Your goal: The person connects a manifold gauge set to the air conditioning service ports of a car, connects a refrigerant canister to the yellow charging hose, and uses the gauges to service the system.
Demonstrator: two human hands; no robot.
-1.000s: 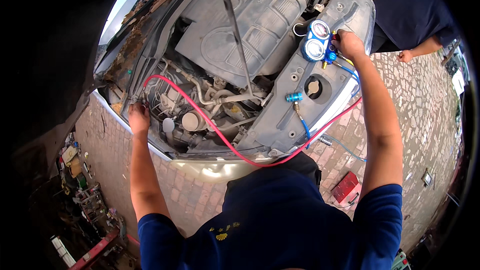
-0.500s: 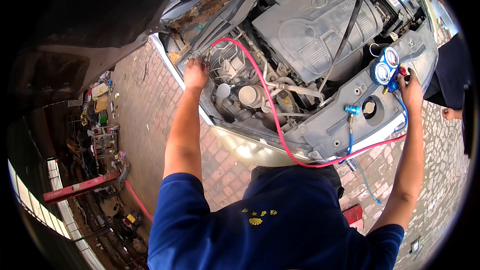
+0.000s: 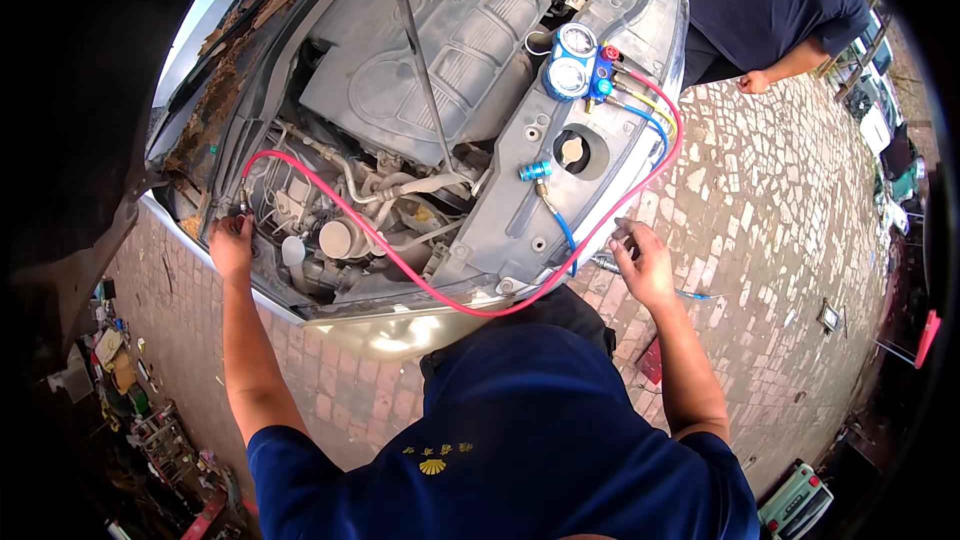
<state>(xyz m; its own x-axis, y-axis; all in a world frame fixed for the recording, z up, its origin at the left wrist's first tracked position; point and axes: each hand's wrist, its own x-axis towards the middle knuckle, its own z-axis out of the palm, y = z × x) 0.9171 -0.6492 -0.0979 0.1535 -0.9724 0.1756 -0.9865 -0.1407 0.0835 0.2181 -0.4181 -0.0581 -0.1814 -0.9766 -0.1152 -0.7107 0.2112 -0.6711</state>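
My left hand (image 3: pixel 231 243) is at the far left corner of the engine bay, its fingers closed round the metal end fitting (image 3: pixel 243 204) of a red hose (image 3: pixel 420 282). The hose loops across the bay and the front panel to a gauge manifold (image 3: pixel 578 62) with two round dials, lying on that panel. My right hand (image 3: pixel 645 265) hovers just off the car's front edge, fingers curled but apart, with nothing visible in them. Nearest to it are the red hose and a blue hose with a blue coupler (image 3: pixel 535 171) that rests on the panel.
A plastic engine cover (image 3: pixel 425 50) fills the bay's middle, crossed by a thin prop rod (image 3: pixel 415 50). The raised hood looms at upper left. Another person (image 3: pixel 775 15) in dark clothes stands beyond the front panel. Brick paving (image 3: pixel 740 320) surrounds the car.
My right hand has left the manifold's red knob and come down toward me, its fingers now free. The view has swung to the right. My left hand remains on the hose fitting.
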